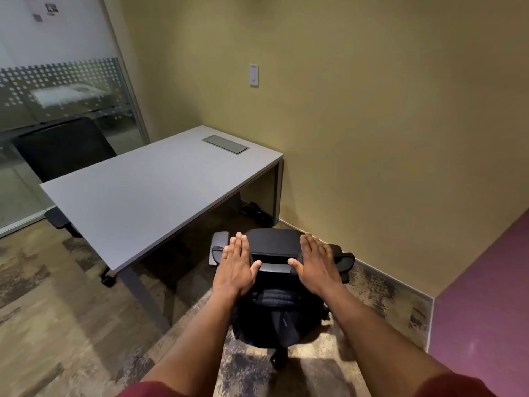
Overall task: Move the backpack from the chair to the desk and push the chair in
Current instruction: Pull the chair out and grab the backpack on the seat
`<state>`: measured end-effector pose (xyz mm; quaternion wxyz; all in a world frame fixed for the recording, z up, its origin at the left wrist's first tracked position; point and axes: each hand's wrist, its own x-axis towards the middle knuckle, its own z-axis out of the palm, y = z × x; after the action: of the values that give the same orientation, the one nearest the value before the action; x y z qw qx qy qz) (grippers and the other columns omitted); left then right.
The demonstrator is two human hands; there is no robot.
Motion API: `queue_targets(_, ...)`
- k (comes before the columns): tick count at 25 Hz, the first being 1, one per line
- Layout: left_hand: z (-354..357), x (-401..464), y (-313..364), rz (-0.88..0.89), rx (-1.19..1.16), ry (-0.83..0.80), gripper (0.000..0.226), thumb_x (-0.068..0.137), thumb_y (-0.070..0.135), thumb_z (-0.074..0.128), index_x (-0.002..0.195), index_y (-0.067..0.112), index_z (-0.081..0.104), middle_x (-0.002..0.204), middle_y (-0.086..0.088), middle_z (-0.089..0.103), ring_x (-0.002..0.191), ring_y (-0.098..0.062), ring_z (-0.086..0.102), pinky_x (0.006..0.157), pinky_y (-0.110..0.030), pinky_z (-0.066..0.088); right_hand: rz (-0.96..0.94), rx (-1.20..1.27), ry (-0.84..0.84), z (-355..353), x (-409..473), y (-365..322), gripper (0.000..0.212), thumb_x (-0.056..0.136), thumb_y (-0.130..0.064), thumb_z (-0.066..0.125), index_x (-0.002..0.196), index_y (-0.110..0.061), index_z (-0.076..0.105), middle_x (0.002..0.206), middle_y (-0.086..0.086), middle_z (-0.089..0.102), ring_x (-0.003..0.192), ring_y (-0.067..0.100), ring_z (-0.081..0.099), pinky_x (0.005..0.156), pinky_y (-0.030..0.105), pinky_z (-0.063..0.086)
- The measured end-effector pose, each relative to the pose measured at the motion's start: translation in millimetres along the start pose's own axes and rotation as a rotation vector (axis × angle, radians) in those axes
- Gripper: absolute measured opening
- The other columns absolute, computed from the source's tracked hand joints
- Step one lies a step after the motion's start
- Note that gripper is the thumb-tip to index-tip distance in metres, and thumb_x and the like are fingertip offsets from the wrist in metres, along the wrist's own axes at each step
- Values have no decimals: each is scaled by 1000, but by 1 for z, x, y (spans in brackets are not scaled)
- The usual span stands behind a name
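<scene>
In the head view, both hands are reaching out over a black office chair point(274, 245) standing near the corner of the room, just off the right end of the grey tabletop point(143, 196). The left hand point(236, 267) is hovering flat, fingers together and stretched forward, its grip fully open and holding nothing; its thumb is pointing inward toward the grey bar under the chair's top edge. The right hand point(315, 265) is mirroring it on the other side, palm down, grip likewise spread open and empty, thumb angled toward the same bar. Whether either palm is actually touching the chair cannot be told from this angle.

The black backpack point(276, 316) is sitting on the chair's seat, below and between the two wrists, closer to the camera than the open grips; neither hand is touching it. Its padded top panel is showing between the forearms.

The tabletop is lying to the left of the chair, with a grey cable hatch point(225, 144) set near its far edge. A second dark chair point(64, 147) is standing behind the tabletop by the frosted glass wall point(57, 81). A white wall switch point(254, 75) is showing on the tan wall above. Red sleeves point(455, 386) are showing at the bottom edge.
</scene>
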<state>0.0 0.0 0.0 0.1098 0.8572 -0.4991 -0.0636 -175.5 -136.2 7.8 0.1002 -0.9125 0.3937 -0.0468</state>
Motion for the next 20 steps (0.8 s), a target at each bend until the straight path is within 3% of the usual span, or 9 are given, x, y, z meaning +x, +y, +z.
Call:
queue_targets(9, 19, 9, 0, -60, 38, -61, 77, 102, 54, 21, 157, 8, -7, 166, -14, -10, 152, -27, -13, 122, -40, -7, 75, 57, -158, 24, 9, 15, 76, 98, -62, 30, 157, -16, 18, 166, 7, 13, 153, 26, 4, 123, 49, 6)
queue_targets(14, 23, 17, 3, -110, 20, -54, 76, 101, 54, 24, 158, 7, 5, 167, -13, 5, 154, -28, -5, 124, -45, -2, 137, 85, -194, 23, 19, 8, 77, 95, -62, 32, 156, -16, 22, 165, 10, 15, 153, 28, 3, 122, 51, 4)
queue_targets(20, 21, 27, 4, -139, -13, -44, 72, 101, 50, 27, 157, 8, 14, 166, -13, 14, 154, -28, 2, 124, -48, 3, 196, 66, -209, 21, 27, -1, 67, 96, -49, 30, 154, -15, 27, 163, 11, 22, 152, 31, 6, 121, 57, 4)
